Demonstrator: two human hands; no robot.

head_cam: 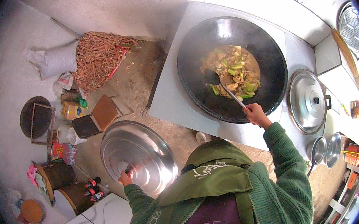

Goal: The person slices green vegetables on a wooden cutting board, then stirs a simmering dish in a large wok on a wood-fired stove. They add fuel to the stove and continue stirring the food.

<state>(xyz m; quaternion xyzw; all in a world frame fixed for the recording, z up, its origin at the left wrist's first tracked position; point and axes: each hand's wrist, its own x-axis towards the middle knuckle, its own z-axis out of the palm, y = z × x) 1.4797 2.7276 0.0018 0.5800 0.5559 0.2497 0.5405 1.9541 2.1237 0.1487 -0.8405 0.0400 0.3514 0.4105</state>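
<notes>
My right hand grips the handle of a metal ladle or cooking spoon. Its dark head dips into a brownish stew with pale green vegetable pieces and chunks that look like meat. The stew fills the bottom of a large black wok set into the stove counter, and some steam hazes its left side. Down at my left side, my left hand holds a big round metal lid by its central knob. The lid hangs tilted, away from the wok.
A lidded metal pot stands right of the wok, with metal pans nearer me. On the left floor lie a heap of corn cobs, a white sack, a brown chair, and cola bottles.
</notes>
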